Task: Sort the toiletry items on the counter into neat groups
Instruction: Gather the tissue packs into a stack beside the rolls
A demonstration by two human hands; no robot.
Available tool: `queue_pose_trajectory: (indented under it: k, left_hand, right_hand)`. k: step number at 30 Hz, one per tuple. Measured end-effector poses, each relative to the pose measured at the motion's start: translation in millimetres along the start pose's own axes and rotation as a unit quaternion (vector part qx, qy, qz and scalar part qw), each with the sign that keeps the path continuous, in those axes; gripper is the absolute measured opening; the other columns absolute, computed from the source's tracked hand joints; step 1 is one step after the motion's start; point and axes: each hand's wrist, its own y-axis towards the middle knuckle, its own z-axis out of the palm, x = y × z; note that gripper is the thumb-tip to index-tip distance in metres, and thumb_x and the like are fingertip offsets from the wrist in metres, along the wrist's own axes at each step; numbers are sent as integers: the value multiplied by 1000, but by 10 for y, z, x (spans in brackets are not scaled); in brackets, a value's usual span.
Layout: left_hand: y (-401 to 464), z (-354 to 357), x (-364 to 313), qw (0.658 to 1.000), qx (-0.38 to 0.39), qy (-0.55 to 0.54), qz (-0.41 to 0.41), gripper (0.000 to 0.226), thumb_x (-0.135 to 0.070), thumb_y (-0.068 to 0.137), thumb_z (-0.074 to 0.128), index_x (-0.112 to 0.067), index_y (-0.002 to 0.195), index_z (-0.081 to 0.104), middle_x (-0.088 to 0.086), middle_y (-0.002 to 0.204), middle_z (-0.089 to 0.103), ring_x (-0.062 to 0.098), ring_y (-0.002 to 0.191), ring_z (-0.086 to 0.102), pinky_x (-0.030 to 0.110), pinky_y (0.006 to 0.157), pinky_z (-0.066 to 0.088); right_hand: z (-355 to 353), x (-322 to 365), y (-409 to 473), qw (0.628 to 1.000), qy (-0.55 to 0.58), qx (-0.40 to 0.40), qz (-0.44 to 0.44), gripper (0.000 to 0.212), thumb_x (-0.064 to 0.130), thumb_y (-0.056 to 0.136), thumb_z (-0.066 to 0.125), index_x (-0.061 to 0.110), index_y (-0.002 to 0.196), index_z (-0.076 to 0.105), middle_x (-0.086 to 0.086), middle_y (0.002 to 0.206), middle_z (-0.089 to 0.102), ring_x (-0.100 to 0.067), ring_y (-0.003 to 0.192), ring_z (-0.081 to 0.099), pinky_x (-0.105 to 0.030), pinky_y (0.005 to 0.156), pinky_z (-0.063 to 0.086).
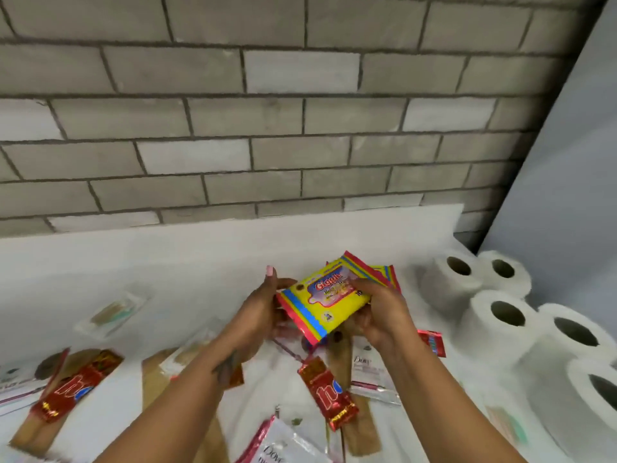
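We hold a small stack of yellow packets [325,297] up above the white counter [187,262], near the middle of our view, with both hands closed on it: our left hand [263,312] grips the stack's left end, fingers curled under and thumb on top, and our right hand [380,310] clamps the right end, thumb across the top packet's face. The packets fan slightly, their red and blue edges showing toward one o'clock. At three o'clock of the packets, five toilet rolls [500,315] stand upright in a cluster along the counter's right side. At six o'clock, below our hands, a red sachet [329,394] lies over a brown paper sleeve [359,426], just beside a white sachet [370,374]. At eight o'clock another red sachet [75,390] lies tilted on a second brown sleeve [36,432]. A clear-wrapped item [112,312] rests at nine o'clock, too blurred to identify. Another white sachet [283,446] sits at the bottom edge.
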Motion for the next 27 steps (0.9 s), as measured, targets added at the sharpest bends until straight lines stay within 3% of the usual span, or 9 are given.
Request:
queue_pose_trajectory:
  k: [1,3,5,7,10,15,18,22,27]
  left_hand:
    - [57,94,12,999,40,2,-36,51,-54,94,25,-17,103,59,5,82,73,16,62,70,29,52,57]
    - [151,294,34,995,86,29,-41,27,-39,93,45,-19,105,59,1,85,74,15,69,71,30,57,59]
    - [285,478,22,998,44,43,-16,22,-15,89,59,-11,110,56,5,88,71,11,63,68,23,53,57]
    - [461,624,-6,997,-24,73,15,28,-8,89,61,-6,116,54,6,82,67,8,53,62,18,48,52]
    - [702,756,-41,980,-79,176,52,28,-11,89,62,-8,116,55,3,74,63,11,54,56,14,45,48]
    - [903,804,87,934,-138,316,95,35,-21,89,61,-12,122,56,-1,91,65,11,72,60,12,54,41]
    - [935,808,187,913,-144,371,90,43,-21,89,61,-16,130,50,4,111,66,14,87,58,12,63,43]
    - [961,791,283,897,-143,409,87,44,-32,89,58,-23,132,49,5,116,62,21,104,60,36,92,50]
    - [882,913,199,866,-209,430,147,44,-35,90,56,-25,133,48,5,130,35,24,120,47,32,96,43]
  right_hand:
    - [-85,76,79,999,22,-19,-15,30,-6,79,58,-4,109,61,-23,92,68,-25,61,67,-33,54,57]
    - [-225,185,190,998,32,-41,-38,29,-12,79,57,-4,107,57,-17,79,66,-18,49,65,-25,42,52]
    - [-348,231,278,997,-1,-59,-59,35,-9,79,62,0,110,51,-14,83,63,-18,53,64,-24,40,50]
    - [-479,248,395,985,-105,-101,-94,42,-1,77,70,13,109,47,-7,87,63,-23,67,64,-30,47,53]
    - [-614,296,534,937,-286,-128,-154,49,15,74,76,21,114,48,-4,94,68,-27,81,67,-39,65,55]
    - [-678,298,757,849,-490,-98,-174,46,32,84,66,22,126,49,-3,107,65,-23,99,62,-24,71,41]
    - [-690,210,879,806,-563,-95,-158,41,40,89,57,28,128,53,-9,111,56,-26,101,59,-27,73,42]
    - [-706,195,934,752,-629,-106,-167,42,46,92,48,31,132,49,-8,112,47,-27,109,52,-33,84,46]
    - [-653,291,759,701,-667,-139,-213,41,45,92,46,29,129,52,-8,118,45,-29,113,46,-36,89,41]
